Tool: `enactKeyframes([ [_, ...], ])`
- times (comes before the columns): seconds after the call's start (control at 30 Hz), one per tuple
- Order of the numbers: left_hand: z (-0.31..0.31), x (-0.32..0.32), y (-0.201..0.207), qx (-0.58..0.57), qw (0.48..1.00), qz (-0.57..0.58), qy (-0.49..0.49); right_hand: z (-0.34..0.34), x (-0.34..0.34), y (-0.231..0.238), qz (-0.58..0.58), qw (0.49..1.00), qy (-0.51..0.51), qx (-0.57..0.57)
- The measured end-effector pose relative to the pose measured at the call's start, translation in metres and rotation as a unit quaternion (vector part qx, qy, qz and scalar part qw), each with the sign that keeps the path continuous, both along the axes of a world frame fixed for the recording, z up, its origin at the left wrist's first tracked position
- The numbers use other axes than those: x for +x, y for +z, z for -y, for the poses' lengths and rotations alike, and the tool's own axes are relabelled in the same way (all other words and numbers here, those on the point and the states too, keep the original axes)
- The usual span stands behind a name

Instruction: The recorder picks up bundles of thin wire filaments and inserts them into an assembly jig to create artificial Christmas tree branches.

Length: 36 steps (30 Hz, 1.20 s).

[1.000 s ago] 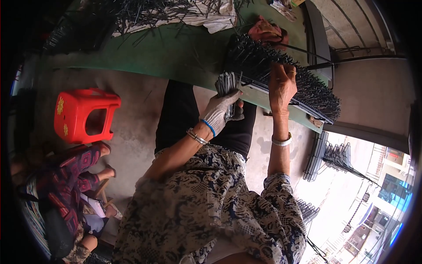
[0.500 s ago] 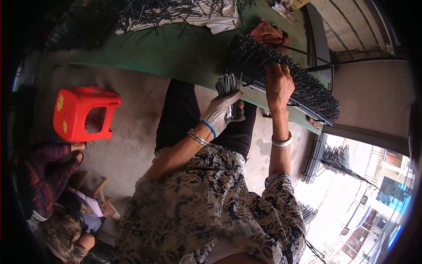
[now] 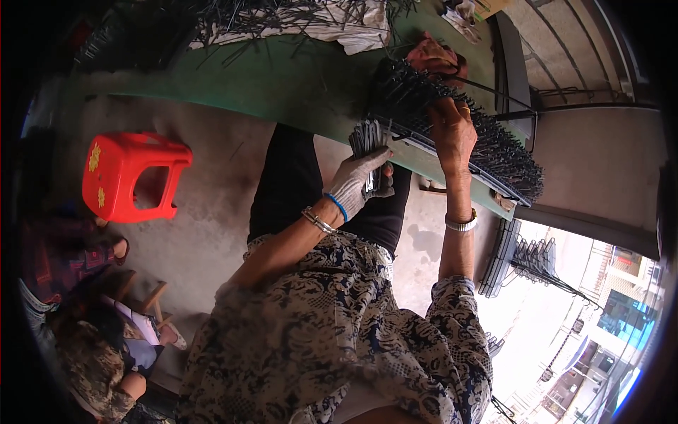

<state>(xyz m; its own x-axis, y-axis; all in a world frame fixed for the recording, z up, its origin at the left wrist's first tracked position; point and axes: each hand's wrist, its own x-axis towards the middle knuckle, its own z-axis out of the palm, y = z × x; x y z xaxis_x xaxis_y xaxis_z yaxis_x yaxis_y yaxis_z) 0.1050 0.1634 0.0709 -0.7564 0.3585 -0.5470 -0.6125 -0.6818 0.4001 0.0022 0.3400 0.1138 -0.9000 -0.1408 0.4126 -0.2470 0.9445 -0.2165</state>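
Observation:
My left hand (image 3: 357, 182), in a pale work glove with bare fingertips, is closed round a bundle of thin grey metal strips (image 3: 368, 138) that sticks up past the thumb. At the green table's front edge stands a long rack packed with many thin dark metal pieces (image 3: 505, 147). My right hand (image 3: 453, 134) is bare and reaches down into this rack. Its fingers are bent and pinched together among the dark tips, and what they hold is hidden.
A red plastic stool (image 3: 111, 177) stands on the floor at left. Loose dark rods lie on white cloth (image 3: 353, 32) across the green table (image 3: 282, 78). A reddish rag (image 3: 438, 56) lies behind the rack. Another person (image 3: 106, 353) is at lower left, and wire frames (image 3: 534, 256) hang at right.
My right hand has shifted slightly right and a little nearer along the rack, its fingers still among the dark pieces. My left hand keeps its grip on the strips.

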Motion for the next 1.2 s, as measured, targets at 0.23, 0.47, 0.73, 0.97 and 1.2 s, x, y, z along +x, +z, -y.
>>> enactKeyframes([
  [0.23,-0.001,0.000,-0.003,-0.006,1.000,-0.002,0.010,-0.002,-0.005,0.000,-0.032,0.998,0.055,0.012],
  [0.47,0.000,-0.001,-0.002,-0.009,1.000,0.015,0.009,-0.002,-0.011,-0.002,-0.022,0.998,0.056,0.008],
  [0.73,0.001,0.000,-0.004,-0.010,1.000,0.027,0.013,-0.002,-0.016,-0.002,-0.058,0.998,0.022,0.005],
  [0.97,0.001,-0.005,-0.008,-0.015,0.999,0.022,0.019,-0.013,-0.025,-0.007,-0.011,0.999,0.016,0.033],
  [1.2,0.003,-0.018,0.000,-0.061,0.996,0.010,0.065,-0.014,-0.032,0.003,-0.102,0.991,0.052,0.074],
])
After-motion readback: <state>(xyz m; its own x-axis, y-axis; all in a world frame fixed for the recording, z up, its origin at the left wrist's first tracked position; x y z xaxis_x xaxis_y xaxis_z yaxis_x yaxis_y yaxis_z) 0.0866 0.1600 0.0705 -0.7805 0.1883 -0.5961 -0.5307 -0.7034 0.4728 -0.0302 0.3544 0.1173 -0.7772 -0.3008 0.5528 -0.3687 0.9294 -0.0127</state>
